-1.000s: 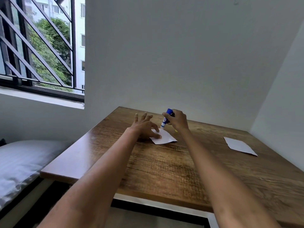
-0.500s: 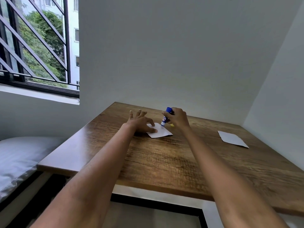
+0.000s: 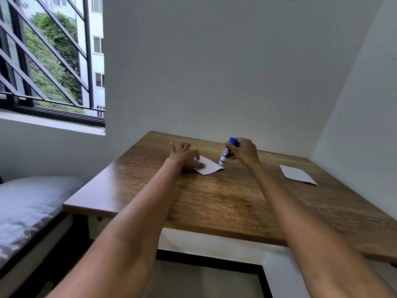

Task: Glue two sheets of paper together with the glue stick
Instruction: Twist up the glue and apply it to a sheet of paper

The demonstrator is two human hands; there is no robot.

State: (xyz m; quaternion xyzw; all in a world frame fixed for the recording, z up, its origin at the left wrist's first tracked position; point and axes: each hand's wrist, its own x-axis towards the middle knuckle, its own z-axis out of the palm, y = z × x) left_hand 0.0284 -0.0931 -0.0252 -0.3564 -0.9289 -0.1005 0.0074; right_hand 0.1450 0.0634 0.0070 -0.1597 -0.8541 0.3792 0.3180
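Observation:
A small white sheet of paper (image 3: 210, 167) lies on the wooden table (image 3: 225, 198) near its far side. My left hand (image 3: 186, 157) rests flat on the sheet's left part, fingers spread, thumb on the paper. My right hand (image 3: 242, 152) grips a blue and white glue stick (image 3: 226, 154), tilted, its lower tip at the sheet's far right edge. A second white sheet (image 3: 297, 174) lies alone at the right of the table.
White walls close the table in at the back and on the right. A barred window (image 3: 49, 61) is at the upper left. A grey cushion (image 3: 28, 207) sits low on the left beside the table's edge.
The glue stick's tip has shifted to the right along the sheet's far edge. My left hand stays on the paper. The camera has shifted slightly.

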